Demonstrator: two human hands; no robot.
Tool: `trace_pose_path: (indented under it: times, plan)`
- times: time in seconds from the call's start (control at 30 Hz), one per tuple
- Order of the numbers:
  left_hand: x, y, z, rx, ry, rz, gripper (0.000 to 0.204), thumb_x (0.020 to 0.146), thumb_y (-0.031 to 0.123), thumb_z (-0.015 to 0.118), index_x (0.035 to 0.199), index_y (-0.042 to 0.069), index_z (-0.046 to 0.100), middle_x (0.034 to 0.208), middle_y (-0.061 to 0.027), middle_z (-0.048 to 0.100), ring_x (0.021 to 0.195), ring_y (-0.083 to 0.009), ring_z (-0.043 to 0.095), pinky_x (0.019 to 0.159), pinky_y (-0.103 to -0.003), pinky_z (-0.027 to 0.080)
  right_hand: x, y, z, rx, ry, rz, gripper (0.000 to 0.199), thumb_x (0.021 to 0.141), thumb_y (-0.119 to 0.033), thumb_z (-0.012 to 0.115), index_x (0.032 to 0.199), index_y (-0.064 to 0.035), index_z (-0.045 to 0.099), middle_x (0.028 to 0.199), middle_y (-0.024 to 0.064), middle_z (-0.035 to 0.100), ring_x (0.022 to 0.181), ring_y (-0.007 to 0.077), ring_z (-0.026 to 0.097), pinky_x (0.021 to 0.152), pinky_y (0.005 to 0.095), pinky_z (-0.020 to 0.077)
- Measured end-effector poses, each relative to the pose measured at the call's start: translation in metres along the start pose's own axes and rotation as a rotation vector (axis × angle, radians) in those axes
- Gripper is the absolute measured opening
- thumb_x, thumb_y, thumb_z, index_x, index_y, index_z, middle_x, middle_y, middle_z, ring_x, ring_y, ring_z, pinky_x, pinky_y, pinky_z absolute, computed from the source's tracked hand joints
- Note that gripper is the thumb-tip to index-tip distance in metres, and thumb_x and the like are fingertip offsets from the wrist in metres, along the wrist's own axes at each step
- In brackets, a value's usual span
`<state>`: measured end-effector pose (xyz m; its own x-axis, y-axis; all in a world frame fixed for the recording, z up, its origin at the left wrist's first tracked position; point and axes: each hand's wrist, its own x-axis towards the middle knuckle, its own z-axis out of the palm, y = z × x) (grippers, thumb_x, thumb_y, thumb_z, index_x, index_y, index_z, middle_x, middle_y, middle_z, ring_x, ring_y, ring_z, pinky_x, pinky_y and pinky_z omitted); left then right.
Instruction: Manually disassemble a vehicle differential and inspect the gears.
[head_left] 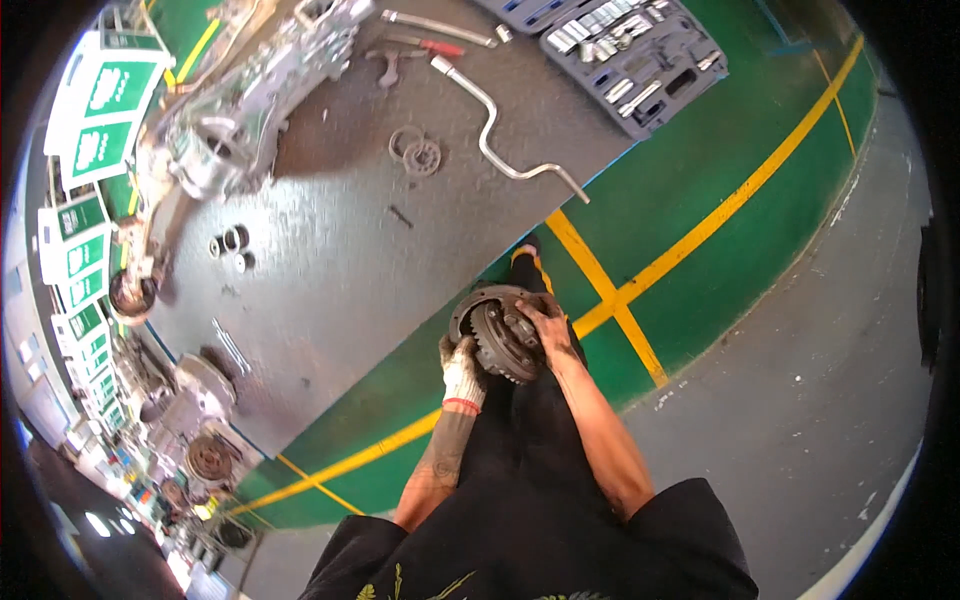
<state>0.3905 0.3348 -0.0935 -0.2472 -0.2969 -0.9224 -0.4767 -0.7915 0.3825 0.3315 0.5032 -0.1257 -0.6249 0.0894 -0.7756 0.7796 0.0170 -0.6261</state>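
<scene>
Between my hands, in front of my body, is a dark, greasy differential assembly (505, 345) with a toothed ring gear and a round, flanged rim. My left hand (462, 375), in a dirty white work glove with a red cuff edge, grips its left side. Bare and smudged, my right hand (547, 328) is closed on the right side, fingers over the upper rim. The assembly is tilted, with its teeth facing down and left. It is held off the table, just beyond the near edge. Its underside is hidden.
On the grey worktable (350, 300) lie a large metal housing (215, 150), ring-shaped parts (420, 155), small bushings (235, 240), a bolt (400, 216), a cranked speed wrench (490, 130), a hammer (390, 62) and an opened socket set (640, 60). Yellow lines (700, 245) mark the green floor.
</scene>
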Motion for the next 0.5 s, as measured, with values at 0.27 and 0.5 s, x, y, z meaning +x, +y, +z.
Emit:
trace_pose_path:
  times: [0.27, 0.5]
  plan:
    - [-0.128, 0.087, -0.031, -0.03, 0.101, 0.031, 0.057, 0.086, -0.006, 0.059, 0.141, 0.007, 0.05, 0.124, -0.0121, 0.063, 0.106, -0.0239, 0.064, 0.09, -0.04, 0.057, -0.144, -0.105, 0.03, -0.058, -0.147, 0.219, 0.046, 0.106, -0.046, 0.058, 0.132, -0.0079, 0.063, 0.147, 0.0172, 0.054, 0.128, 0.0336, 0.056, 0.106, 0.0436, 0.0491]
    - [-0.086, 0.142, -0.017, -0.248, 0.167, 0.188, 0.06, 0.09, -0.005, 0.058, 0.147, 0.006, 0.047, 0.133, -0.0123, 0.06, 0.116, -0.0242, 0.061, 0.1, -0.038, 0.054, -0.082, -0.165, 0.106, -0.136, -0.374, -0.09, 0.059, 0.099, -0.052, 0.069, 0.13, -0.0031, 0.057, 0.127, 0.0149, 0.06, 0.123, 0.0275, 0.058, 0.107, 0.0409, 0.0462]
